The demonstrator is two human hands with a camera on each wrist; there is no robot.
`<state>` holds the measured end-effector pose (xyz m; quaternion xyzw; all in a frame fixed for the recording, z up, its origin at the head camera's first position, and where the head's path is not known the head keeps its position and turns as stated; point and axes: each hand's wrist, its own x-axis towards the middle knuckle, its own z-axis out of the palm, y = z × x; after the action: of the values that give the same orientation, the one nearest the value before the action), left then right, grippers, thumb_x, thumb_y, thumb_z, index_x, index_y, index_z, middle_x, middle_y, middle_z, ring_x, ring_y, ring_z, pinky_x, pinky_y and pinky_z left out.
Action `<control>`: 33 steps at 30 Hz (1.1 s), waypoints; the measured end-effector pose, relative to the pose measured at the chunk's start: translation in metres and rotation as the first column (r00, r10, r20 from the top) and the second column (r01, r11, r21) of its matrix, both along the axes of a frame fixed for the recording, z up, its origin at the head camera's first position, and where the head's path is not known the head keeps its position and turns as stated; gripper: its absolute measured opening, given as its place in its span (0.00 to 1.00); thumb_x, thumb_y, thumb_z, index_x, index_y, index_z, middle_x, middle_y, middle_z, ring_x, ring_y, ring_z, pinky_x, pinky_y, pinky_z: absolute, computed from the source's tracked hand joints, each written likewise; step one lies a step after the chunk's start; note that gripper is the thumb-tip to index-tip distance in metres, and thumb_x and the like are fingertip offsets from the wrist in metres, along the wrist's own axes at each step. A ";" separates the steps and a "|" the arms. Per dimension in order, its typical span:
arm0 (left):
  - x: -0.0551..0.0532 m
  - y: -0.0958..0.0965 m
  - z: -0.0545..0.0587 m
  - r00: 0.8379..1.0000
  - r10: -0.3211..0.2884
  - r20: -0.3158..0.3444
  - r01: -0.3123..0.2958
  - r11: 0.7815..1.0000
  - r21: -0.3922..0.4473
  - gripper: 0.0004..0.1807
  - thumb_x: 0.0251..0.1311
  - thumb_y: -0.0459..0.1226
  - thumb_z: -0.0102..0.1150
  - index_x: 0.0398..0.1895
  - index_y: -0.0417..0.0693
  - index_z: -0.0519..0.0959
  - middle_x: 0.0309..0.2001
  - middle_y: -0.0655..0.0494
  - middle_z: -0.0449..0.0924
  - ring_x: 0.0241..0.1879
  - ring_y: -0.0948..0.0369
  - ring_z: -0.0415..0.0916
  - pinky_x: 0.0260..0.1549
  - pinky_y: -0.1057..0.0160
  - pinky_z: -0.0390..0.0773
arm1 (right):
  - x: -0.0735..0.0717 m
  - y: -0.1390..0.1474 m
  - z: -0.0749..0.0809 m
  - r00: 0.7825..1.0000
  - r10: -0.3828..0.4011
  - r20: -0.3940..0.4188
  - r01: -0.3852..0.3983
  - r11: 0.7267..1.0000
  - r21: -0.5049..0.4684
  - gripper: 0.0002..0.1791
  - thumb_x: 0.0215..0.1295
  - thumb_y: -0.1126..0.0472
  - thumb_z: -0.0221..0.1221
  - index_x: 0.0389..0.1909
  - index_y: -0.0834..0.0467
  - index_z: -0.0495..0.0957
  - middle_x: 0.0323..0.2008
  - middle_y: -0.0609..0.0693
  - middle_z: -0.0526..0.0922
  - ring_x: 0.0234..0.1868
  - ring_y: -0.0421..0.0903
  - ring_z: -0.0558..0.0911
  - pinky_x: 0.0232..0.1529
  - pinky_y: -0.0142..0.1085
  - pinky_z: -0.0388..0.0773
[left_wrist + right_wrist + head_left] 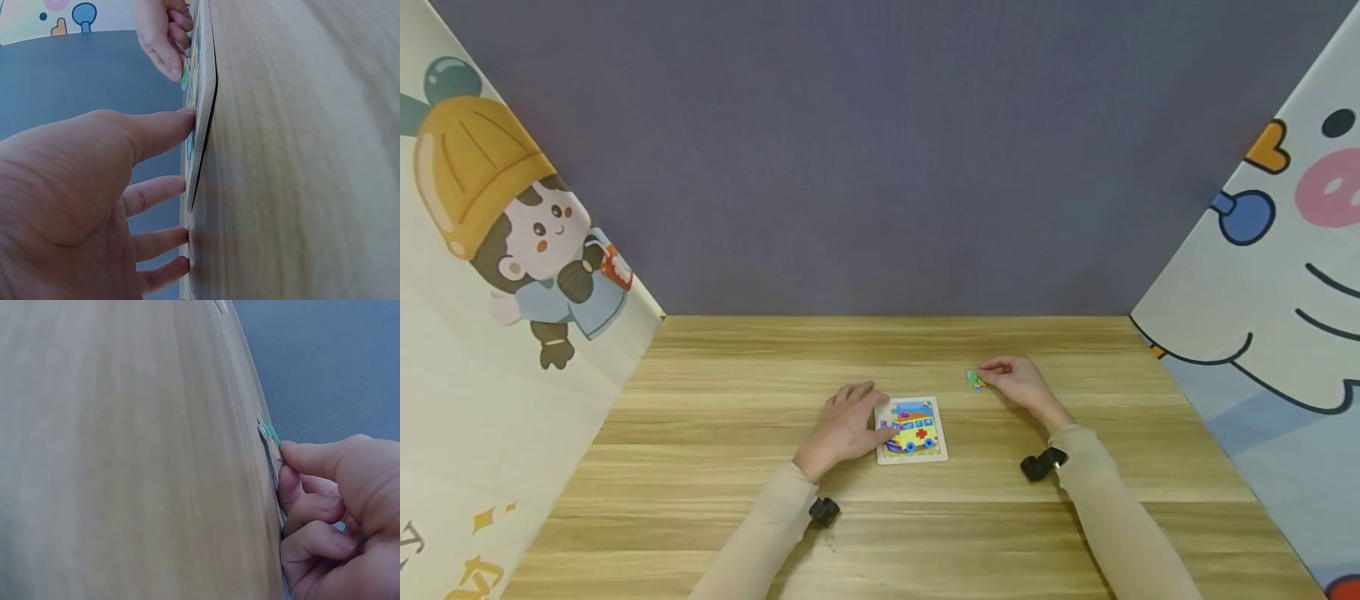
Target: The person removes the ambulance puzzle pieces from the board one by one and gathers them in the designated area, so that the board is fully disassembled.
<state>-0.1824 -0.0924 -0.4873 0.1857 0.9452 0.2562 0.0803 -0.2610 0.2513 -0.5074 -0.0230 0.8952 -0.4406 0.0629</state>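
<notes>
Head view: I locate the picture puzzle board [913,460] flat on the wood-grain tabletop [730,400], between 5 and 6 o'clock of the view's centre. Its face carries a yellow ambulance picture [919,433] with a red cross. At the board's 9 o'clock side I observe the left hand [847,423]: fingers extended and released, thumb tip resting on the board's face, index fingertip at the 10 o'clock corner. At the board's 2 o'clock, clear of its edge, the right hand [1017,382] pinches a green puzzle piece [972,379] between thumb and index finger; its remaining fingers are curled. Right wrist view: the piece is tilted; I cannot tell whether it touches the tabletop. A black wrist camera [824,512] is mounted on the left sleeve. A grey panel [880,167] stands at 12 o'clock, behind the tabletop.
</notes>
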 end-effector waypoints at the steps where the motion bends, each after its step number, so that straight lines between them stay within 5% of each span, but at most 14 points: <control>1: 0.000 0.000 0.000 1.000 0.000 -0.004 0.000 1.000 0.003 0.32 0.68 0.54 0.68 0.71 0.52 0.77 0.81 0.41 0.63 0.80 0.40 0.59 0.77 0.30 0.58 | 0.000 0.000 0.000 1.000 -0.001 -0.001 0.001 1.000 0.003 0.19 0.76 0.53 0.65 0.56 0.63 0.86 0.52 0.60 0.89 0.51 0.51 0.85 0.51 0.35 0.78; 33: 0.000 -0.001 0.002 1.000 0.000 0.000 0.000 1.000 -0.003 0.32 0.68 0.54 0.68 0.71 0.52 0.77 0.81 0.41 0.63 0.79 0.40 0.59 0.78 0.31 0.58 | 0.006 -0.003 0.007 1.000 0.013 -0.007 -0.013 1.000 0.026 0.18 0.76 0.52 0.65 0.54 0.62 0.86 0.47 0.57 0.89 0.47 0.49 0.84 0.49 0.37 0.78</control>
<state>-0.1820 -0.0930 -0.4857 0.1857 0.9455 0.2549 0.0806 -0.2550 0.2483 -0.5009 -0.0294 0.9008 -0.4286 0.0629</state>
